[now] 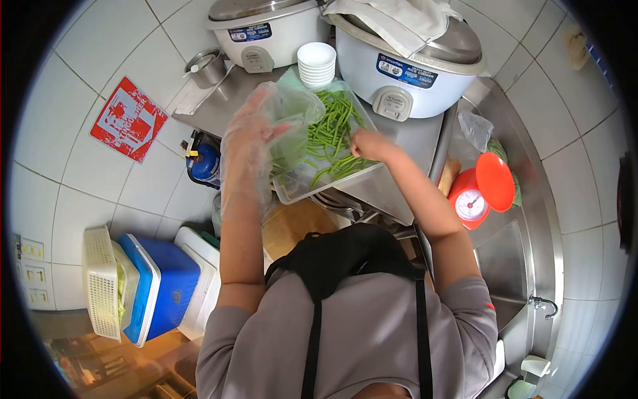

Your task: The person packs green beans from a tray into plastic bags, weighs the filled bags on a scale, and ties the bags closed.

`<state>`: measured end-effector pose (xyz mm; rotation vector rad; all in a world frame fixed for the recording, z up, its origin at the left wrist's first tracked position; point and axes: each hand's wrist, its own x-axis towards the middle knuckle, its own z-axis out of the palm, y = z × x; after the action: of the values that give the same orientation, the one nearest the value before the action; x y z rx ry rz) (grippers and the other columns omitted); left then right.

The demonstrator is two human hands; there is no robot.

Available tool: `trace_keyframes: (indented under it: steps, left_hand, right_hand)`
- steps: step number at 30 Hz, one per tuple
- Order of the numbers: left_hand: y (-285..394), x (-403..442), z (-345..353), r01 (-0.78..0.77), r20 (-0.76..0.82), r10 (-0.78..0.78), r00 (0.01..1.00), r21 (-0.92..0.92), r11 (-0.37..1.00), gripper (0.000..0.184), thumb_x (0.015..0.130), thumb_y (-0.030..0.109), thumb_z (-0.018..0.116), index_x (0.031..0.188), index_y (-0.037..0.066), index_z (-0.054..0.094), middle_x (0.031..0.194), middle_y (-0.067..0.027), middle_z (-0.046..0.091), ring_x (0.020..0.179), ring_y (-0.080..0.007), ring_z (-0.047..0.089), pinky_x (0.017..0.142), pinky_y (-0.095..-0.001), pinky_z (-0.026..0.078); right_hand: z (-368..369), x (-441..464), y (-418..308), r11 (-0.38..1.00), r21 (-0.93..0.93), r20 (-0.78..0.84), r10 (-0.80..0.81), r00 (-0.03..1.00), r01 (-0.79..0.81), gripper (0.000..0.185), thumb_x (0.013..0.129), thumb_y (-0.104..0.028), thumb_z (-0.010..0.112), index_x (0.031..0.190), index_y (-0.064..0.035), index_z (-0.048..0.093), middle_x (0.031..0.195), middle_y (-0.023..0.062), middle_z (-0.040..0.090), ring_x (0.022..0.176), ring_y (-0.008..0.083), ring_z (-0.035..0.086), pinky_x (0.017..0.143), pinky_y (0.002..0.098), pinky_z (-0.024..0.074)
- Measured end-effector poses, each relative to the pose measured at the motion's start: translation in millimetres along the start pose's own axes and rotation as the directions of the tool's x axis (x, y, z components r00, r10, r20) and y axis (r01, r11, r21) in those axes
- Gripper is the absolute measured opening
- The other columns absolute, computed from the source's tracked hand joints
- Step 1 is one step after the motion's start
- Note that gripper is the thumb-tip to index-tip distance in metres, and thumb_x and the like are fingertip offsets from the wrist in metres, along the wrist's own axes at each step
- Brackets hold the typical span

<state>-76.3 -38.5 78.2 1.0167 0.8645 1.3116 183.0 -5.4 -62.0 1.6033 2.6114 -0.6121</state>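
My left hand (254, 130) is wrapped in a clear plastic bag (292, 110) that also hangs round my forearm. Through the film its thumb and fingers look curved on the bag, at the left side of a clear plastic container (287, 193). Long green beans (332, 126) lie loose in this container, some of them seen through the bag. At the container's right side, my right hand (369, 145) is closed with the fingers curled over the beans. Whatever is between those fingers is hidden.
Two rice cookers (415, 86) stand behind the container, one with a cloth (399, 23) on its lid. White bowls (316, 63) are stacked between them. To the right are a red scale (472, 199) and a sink (508, 266); a blue cooler (169, 286) stands lower left.
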Motion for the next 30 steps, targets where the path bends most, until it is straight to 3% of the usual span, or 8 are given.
trace_keyframes:
  steps: [5,11,13,16,19,22,28,30]
  left_hand:
    - [-13,6,1,-0.029,0.007,0.030,1.000,-0.077,0.997,0.051,0.076,0.000,0.042,0.127,-0.001,0.040,0.128,-0.0076,0.046,0.063,-0.0058,0.047,0.077,-0.0303,0.050]
    - [-41,17,-2,-0.040,-0.065,0.037,0.997,-0.050,0.998,0.046,0.077,-0.003,0.041,0.123,-0.002,0.042,0.116,-0.0074,0.051,0.059,-0.0063,0.046,0.074,-0.0306,0.053]
    - [-46,20,-2,-0.075,-0.107,0.067,0.992,-0.070,0.995,0.040,0.078,-0.004,0.042,0.117,-0.002,0.050,0.097,-0.0064,0.059,0.058,-0.0066,0.048,0.070,-0.0288,0.054]
    - [-61,22,-9,-0.080,-0.002,0.080,0.997,0.071,0.994,0.035,0.082,0.007,0.050,0.115,-0.004,0.050,0.101,-0.0087,0.060,0.068,-0.0110,0.055,0.072,-0.0277,0.051]
    - [-73,23,2,-0.075,0.173,-0.022,0.985,0.536,0.841,0.027,0.081,0.018,0.059,0.097,-0.004,0.060,0.085,-0.0083,0.063,0.072,-0.0141,0.058,0.068,-0.0240,0.046]
    - [-67,14,25,-0.237,0.270,0.046,0.962,0.737,0.633,0.028,0.078,0.025,0.063,0.085,-0.003,0.062,0.074,-0.0082,0.060,0.069,-0.0159,0.056,0.063,-0.0268,0.041]
    - [-73,21,16,-0.566,0.379,0.454,0.807,0.717,0.407,0.026,0.074,0.024,0.065,0.069,-0.001,0.058,0.066,-0.0131,0.049,0.064,-0.0307,0.048,0.060,-0.0383,0.039]
    - [-69,16,17,-0.546,0.363,0.447,0.818,0.734,0.403,0.027,0.074,0.024,0.065,0.070,-0.001,0.057,0.068,-0.0132,0.050,0.064,-0.0299,0.047,0.060,-0.0379,0.038]
  right_hand:
    - [18,-7,15,0.990,-0.116,-0.212,-0.103,0.972,0.079,0.013,0.061,0.001,0.064,0.068,-0.0094,0.063,0.089,0.0042,0.055,0.091,0.0276,0.051,0.076,0.0359,0.0432]
    - [26,-8,19,0.978,-0.075,-0.202,-0.207,0.957,0.195,0.017,0.061,-0.005,0.069,0.076,-0.0086,0.060,0.083,0.0033,0.053,0.094,0.0262,0.047,0.080,0.0354,0.0404]
    - [12,-12,10,0.975,0.006,-0.243,-0.214,0.946,0.223,0.014,0.065,-0.006,0.066,0.076,-0.0082,0.060,0.085,0.0063,0.056,0.094,0.0271,0.050,0.077,0.0371,0.0418]
    - [-27,-18,-16,0.954,0.222,-0.287,-0.132,0.949,0.199,0.009,0.070,-0.007,0.062,0.078,-0.0061,0.058,0.084,0.0102,0.059,0.088,0.0297,0.054,0.073,0.0390,0.0429]
    - [-67,-22,-48,0.922,0.155,-0.484,-0.241,0.841,0.354,0.006,0.074,-0.006,0.059,0.079,-0.0030,0.056,0.080,0.0121,0.058,0.076,0.0322,0.055,0.067,0.0391,0.0436]
    - [-96,-22,-70,0.899,0.027,-0.591,-0.338,0.733,0.436,0.006,0.076,-0.005,0.057,0.080,-0.0011,0.056,0.079,0.0132,0.058,0.075,0.0334,0.055,0.065,0.0388,0.0440]
    - [-112,-26,-70,0.947,-0.146,-0.611,-0.314,0.726,0.287,0.006,0.075,-0.006,0.057,0.080,-0.0017,0.058,0.081,0.0137,0.058,0.074,0.0339,0.055,0.064,0.0401,0.0447]
    - [-110,-29,-73,0.964,-0.167,-0.654,-0.265,0.709,0.207,0.007,0.076,-0.006,0.057,0.081,-0.0019,0.060,0.079,0.0131,0.059,0.070,0.0320,0.056,0.061,0.0390,0.0453]
